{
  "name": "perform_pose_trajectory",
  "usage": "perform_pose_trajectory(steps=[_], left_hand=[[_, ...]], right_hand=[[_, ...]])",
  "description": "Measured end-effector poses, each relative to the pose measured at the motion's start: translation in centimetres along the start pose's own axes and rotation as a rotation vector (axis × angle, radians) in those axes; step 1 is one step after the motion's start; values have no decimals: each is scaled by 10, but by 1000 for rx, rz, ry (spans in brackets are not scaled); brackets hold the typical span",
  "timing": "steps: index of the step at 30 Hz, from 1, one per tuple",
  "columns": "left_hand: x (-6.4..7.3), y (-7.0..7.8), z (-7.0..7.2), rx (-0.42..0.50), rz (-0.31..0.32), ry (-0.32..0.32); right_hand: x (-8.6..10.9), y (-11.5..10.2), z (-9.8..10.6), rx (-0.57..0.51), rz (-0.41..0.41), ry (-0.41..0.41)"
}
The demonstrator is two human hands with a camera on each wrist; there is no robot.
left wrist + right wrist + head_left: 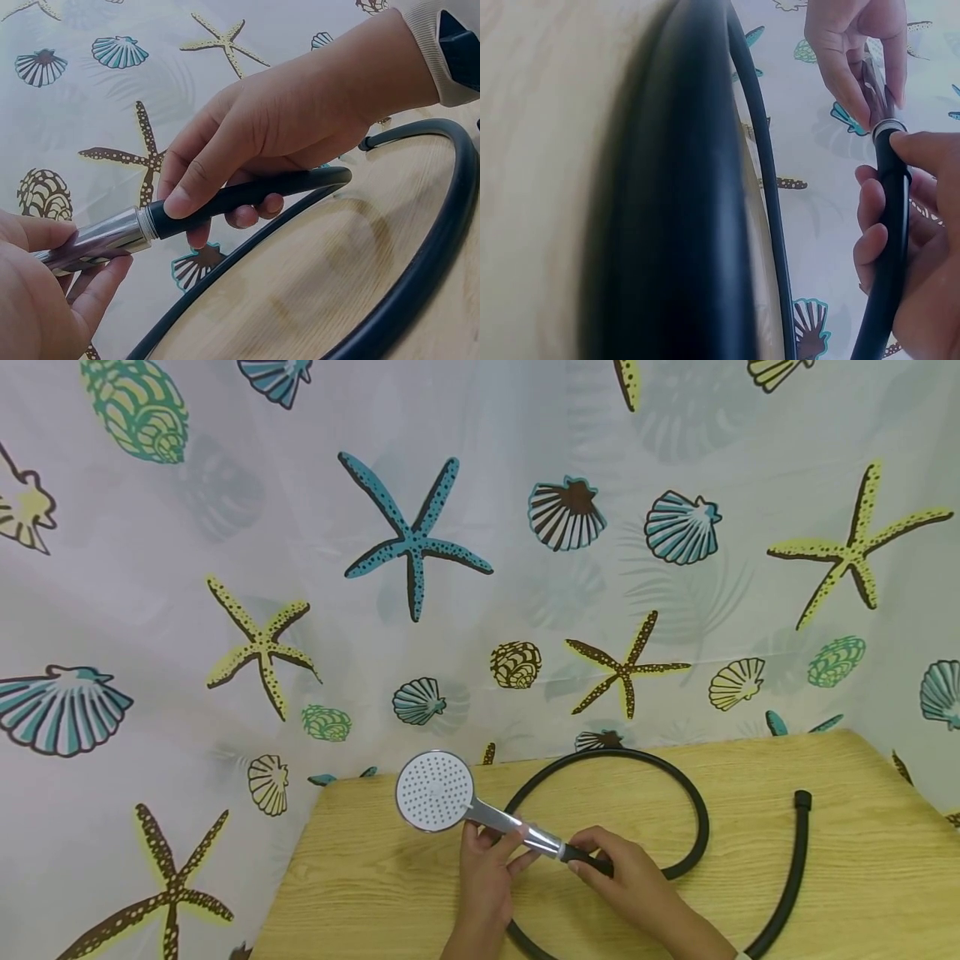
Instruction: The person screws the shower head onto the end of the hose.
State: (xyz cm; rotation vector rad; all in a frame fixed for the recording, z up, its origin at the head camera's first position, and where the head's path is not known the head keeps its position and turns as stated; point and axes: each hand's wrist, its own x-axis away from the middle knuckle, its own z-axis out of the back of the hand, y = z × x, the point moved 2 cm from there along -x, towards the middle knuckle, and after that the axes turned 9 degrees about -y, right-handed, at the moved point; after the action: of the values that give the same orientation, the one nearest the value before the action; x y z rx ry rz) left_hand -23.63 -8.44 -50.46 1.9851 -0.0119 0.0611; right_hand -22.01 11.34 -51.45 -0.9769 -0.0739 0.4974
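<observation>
A round shower head (435,791) with a white nozzle face and chrome handle is held above the wooden table. My left hand (487,868) grips the chrome handle (105,241) between thumb and fingers. At the handle's lower end, my right hand (626,877) holds the end of a black shower hose (225,201), thumb on top and fingers curled beneath. Hose end and handle meet in line, with a narrow silvery threaded ring (145,223) showing at the joint. In the right wrist view, both the left hand (859,52) and right hand (930,247) flank this joint.
The hose loops across the wooden table (375,877), and its other end, a black connector (802,799), lies at the right. Behind and at both sides hangs a white curtain (487,410) printed with shells and starfish. A nearby hose stretch blurs much of the right wrist view.
</observation>
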Motion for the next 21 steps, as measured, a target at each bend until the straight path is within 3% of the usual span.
perform_pose_trajectory(steps=[21], left_hand=[[1,0,-2,14,-2,3]], right_hand=[[1,2,2,61,-28,47]])
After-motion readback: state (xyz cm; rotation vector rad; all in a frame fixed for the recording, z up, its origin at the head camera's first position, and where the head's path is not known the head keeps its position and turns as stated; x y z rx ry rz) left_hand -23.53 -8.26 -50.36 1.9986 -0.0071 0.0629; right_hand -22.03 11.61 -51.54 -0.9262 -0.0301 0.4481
